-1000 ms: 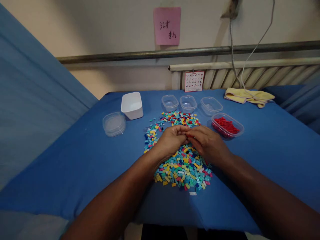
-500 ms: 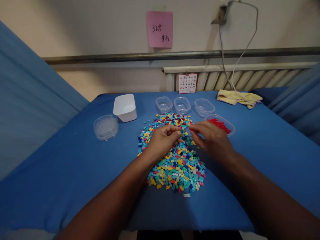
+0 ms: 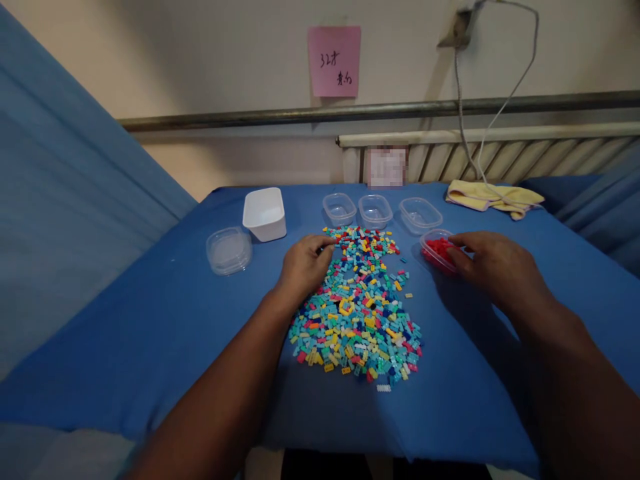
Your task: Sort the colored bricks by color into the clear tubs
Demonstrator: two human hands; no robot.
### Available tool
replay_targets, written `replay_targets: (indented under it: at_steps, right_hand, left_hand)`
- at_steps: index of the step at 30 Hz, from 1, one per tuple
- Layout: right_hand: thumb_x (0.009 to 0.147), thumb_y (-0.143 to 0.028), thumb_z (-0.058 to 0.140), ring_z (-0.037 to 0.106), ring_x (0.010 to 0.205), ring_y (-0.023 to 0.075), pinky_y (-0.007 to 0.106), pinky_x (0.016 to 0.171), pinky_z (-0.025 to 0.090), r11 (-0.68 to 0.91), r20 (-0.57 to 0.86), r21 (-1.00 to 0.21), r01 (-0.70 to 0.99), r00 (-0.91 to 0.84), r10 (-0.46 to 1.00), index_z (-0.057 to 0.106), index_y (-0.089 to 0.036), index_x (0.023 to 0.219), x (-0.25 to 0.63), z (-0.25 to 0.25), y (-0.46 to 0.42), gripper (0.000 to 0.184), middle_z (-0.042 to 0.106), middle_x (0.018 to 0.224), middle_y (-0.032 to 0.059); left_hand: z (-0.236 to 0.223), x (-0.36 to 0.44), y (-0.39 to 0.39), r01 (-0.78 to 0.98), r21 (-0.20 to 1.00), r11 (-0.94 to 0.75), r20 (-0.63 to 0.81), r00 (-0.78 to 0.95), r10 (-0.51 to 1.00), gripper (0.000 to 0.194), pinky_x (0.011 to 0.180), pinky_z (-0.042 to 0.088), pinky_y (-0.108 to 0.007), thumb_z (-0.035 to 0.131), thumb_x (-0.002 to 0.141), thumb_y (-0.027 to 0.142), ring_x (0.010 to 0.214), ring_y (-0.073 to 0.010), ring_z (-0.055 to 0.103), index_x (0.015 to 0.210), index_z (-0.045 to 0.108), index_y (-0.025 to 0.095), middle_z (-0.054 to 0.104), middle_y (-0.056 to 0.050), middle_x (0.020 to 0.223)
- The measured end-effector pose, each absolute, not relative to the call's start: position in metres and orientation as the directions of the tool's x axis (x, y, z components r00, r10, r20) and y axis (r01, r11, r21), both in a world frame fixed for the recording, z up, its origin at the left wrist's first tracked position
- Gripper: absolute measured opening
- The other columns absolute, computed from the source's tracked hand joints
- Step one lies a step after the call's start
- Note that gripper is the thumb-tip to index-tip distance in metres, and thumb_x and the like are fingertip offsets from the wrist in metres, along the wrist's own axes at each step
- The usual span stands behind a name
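Observation:
A wide heap of small plastic building bricks (image 3: 360, 313) in blue, yellow, green, red and white lies on the table. At the heap's upper left edge is my left hand (image 3: 305, 263), its thumb and forefinger pinched together. What sits between those fingertips, if anything, is too small to tell. On the right, my right hand (image 3: 500, 270) hovers at the rim of a clear tub (image 3: 437, 233). Its thumb and forefinger are apart over the red bricks (image 3: 438, 251) inside, and no brick shows between them.
Three clear tubs (image 3: 375, 212) stand in a row behind the heap. To the left are a white bin (image 3: 265, 215) and stacked clear lids or tubs (image 3: 229, 251). A folded yellow cloth (image 3: 493, 198) lies at the back right, under a hanging cable (image 3: 484, 143).
My right hand has moved right, from beside my left hand to the tub of red bricks. My left hand has shifted slightly up and away to the left of the heap's middle. The view has shifted a little.

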State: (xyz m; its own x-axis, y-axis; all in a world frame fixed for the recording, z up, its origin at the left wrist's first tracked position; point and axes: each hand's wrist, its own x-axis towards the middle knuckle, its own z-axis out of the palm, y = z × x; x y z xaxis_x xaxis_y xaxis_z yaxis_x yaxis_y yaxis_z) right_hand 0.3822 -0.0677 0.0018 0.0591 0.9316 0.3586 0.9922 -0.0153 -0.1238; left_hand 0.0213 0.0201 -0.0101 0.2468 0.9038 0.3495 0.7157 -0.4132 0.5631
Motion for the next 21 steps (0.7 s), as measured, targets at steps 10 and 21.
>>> replay_targets:
  at_steps: [10,21]
  right_hand:
    - [0.112,-0.036,0.047,0.066,0.137,0.0323,0.054,0.118,0.052,0.552,0.444,-0.315,0.772,-0.395,0.805,0.069,-0.019,0.145,0.300,-0.024,-0.060,0.042,0.072,0.147,0.0160]
    - [0.115,-0.051,0.045,0.052,0.154,0.0336,0.058,0.129,0.039,0.644,0.269,-0.400,0.652,-0.588,0.763,0.064,-0.015,0.150,0.272,-0.019,-0.046,0.054,0.062,0.159,0.0189]
  left_hand:
    - [-0.014,0.040,0.014,0.825,0.184,-0.533,0.222,0.494,0.841,0.027,0.100,0.050,-0.044,0.059,0.106,0.034,0.112,-0.0300,0.067,0.112,0.083,0.022,0.077,-0.012,0.113]
    - [-0.012,0.040,0.010,0.808,0.318,-0.497,0.295,0.414,0.861,0.012,0.097,0.050,-0.045,0.063,0.099,0.027,0.104,-0.0294,0.068,0.100,0.074,0.021,0.078,-0.010,0.108]
